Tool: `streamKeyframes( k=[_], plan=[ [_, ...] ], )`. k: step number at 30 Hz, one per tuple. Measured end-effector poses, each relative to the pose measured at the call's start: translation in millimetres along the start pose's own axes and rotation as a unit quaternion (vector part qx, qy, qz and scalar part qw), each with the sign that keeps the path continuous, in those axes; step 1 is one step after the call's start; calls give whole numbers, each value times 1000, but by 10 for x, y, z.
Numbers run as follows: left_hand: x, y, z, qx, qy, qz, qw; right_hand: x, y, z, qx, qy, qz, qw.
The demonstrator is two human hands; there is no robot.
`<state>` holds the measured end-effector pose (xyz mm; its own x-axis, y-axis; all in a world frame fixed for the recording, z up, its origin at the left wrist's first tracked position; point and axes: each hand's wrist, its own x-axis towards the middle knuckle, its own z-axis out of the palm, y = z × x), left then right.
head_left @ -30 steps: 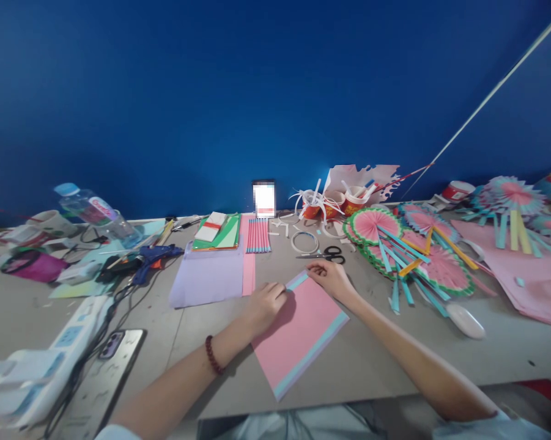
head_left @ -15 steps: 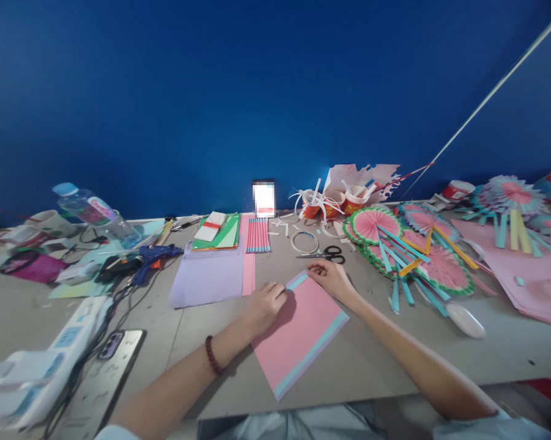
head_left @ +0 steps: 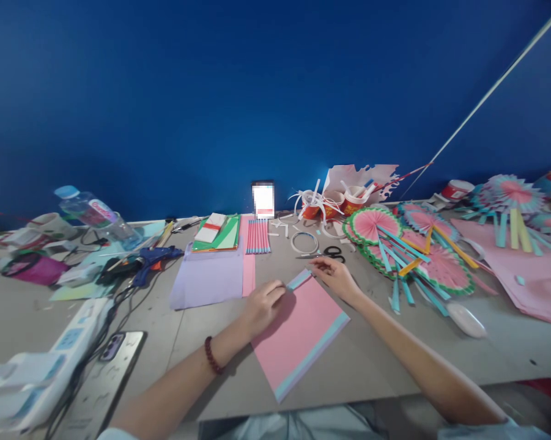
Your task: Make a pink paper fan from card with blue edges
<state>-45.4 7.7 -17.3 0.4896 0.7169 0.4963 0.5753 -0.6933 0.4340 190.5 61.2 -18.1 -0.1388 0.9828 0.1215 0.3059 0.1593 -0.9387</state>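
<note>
A pink sheet of paper with light-blue and lilac bands along two opposite edges lies slanted on the table before me. My left hand, wearing a dark red bead bracelet on the wrist, has its fingers closed on the upper left corner of the sheet. At the other end of the far blue band, the bent fingers of my right hand pinch the sheet's upper corner. The far band looks narrow and folded over between both hands. Just beyond my right hand lie black-handled scissors and a white ring of tape.
Pleated watermelon-like paper fans lie at the right, near a white computer mouse. Lilac paper and a pleated pink strip lie behind my left hand. Further left are a blue glue gun, a phone and a power strip.
My right fingers have shifted slightly right and away along the paper's corner, and the far blue band shows more. My left hand stays nearly in place.
</note>
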Motion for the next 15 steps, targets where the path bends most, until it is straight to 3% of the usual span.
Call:
streamKeyframes(
  k=[5,10,13,15],
  plan=[
    [20,33,-33,-103,14,-12,995,-3,-41,-12,42,31,-7,999],
    [71,55,-77,-166,43,-98,980,-23,-74,-38,40,39,-16,998],
    [90,70,-96,-177,45,-111,977,-68,-136,-59,-63,51,-106,991],
    [93,89,-93,-186,33,-89,978,-116,-216,-52,-153,25,-194,969]
  ],
)
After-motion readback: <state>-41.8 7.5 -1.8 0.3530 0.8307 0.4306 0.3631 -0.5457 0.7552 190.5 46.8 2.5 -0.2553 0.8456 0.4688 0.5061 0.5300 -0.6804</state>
